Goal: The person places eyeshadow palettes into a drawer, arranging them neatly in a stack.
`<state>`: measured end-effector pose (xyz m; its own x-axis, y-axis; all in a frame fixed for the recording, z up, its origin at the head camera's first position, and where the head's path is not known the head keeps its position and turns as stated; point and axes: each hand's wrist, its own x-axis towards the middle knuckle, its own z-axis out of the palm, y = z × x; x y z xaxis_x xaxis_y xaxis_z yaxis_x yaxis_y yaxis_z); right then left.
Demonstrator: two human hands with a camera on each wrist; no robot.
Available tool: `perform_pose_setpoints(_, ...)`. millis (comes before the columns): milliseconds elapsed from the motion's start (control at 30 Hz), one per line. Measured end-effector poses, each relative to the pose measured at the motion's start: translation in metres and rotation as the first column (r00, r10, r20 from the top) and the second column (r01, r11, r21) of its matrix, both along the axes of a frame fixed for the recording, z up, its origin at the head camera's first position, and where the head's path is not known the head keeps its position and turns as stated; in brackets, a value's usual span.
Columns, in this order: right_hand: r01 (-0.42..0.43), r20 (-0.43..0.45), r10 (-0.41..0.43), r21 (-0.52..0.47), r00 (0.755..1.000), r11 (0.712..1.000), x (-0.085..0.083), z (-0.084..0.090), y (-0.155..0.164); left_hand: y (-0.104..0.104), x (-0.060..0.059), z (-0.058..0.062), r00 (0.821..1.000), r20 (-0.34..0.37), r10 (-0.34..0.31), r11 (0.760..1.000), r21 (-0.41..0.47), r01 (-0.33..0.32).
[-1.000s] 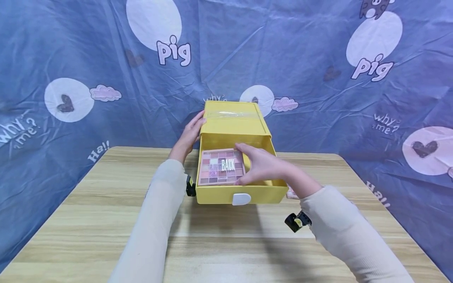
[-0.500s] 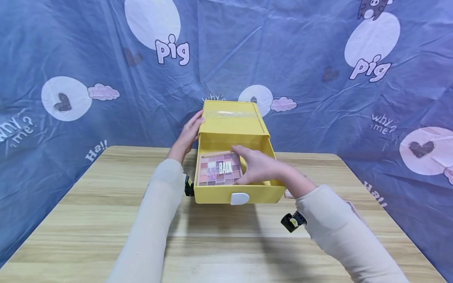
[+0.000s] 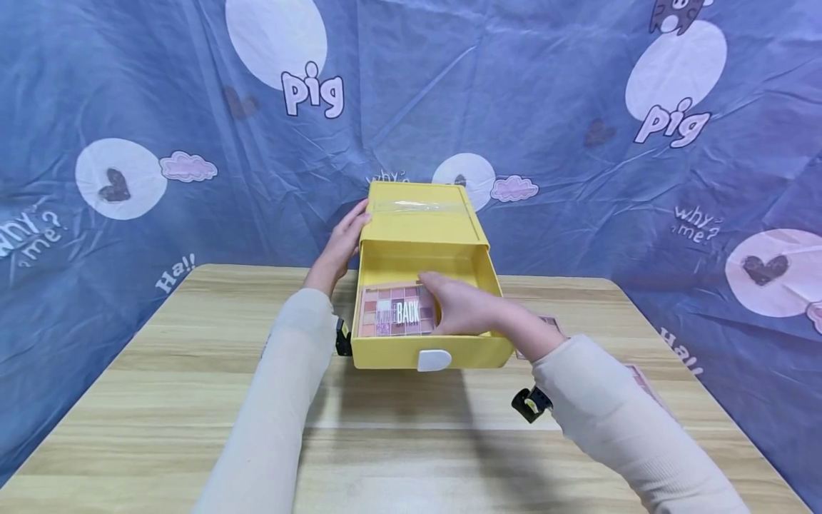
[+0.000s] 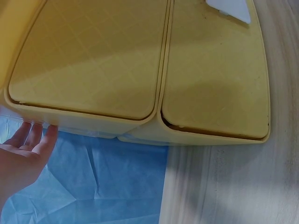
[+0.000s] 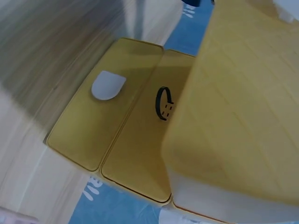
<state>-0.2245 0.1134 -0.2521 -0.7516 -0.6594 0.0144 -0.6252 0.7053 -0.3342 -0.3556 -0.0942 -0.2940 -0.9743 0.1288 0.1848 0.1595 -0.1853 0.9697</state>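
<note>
A yellow storage box (image 3: 420, 225) stands with its top drawer (image 3: 385, 353) pulled out; a white tab handle (image 3: 434, 360) is on the drawer front. My right hand (image 3: 467, 307) reaches into the drawer and pinches a pink eyeshadow palette (image 3: 397, 311) lettered "BACK" by its right side. The palette lies inside the drawer's left half, tilted, its lower edge behind the front wall. My left hand (image 3: 337, 250) rests along the box's left side, and in the left wrist view its fingers (image 4: 46, 140) touch the side, extended. The right wrist view shows no hand, only the drawer's underside (image 5: 233, 116).
Below are closed drawers with yellow fronts (image 5: 88, 126), one with a white tab (image 5: 108, 86), another with a black loop (image 5: 161, 105). More palettes lie on the table, one behind my right forearm (image 3: 551, 322) and one by the sleeve (image 3: 640, 378). A blue printed cloth (image 3: 411, 93) hangs behind.
My right hand has lowered the palette deeper into the drawer and nearer its front wall, and the palette now looks more tilted. The left hand stays at the box's side.
</note>
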Motion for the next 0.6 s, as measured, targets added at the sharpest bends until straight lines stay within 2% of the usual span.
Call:
perform_pose_setpoints(367,-0.027,-0.018,0.028,0.083,0.999,0.996,-0.0013,-0.0077,-0.0047,-0.0014,-0.0018,-0.0022,1.0,-0.007,-0.003,1.0,0.0,0.003)
perform_pose_setpoints(600,0.007,-0.057,-0.001,0.106,0.998,0.994,0.0005,-0.0042,-0.0038,0.0004,0.001,-0.0001,1.0,-0.002,-0.002,1.0,-0.01,0.002)
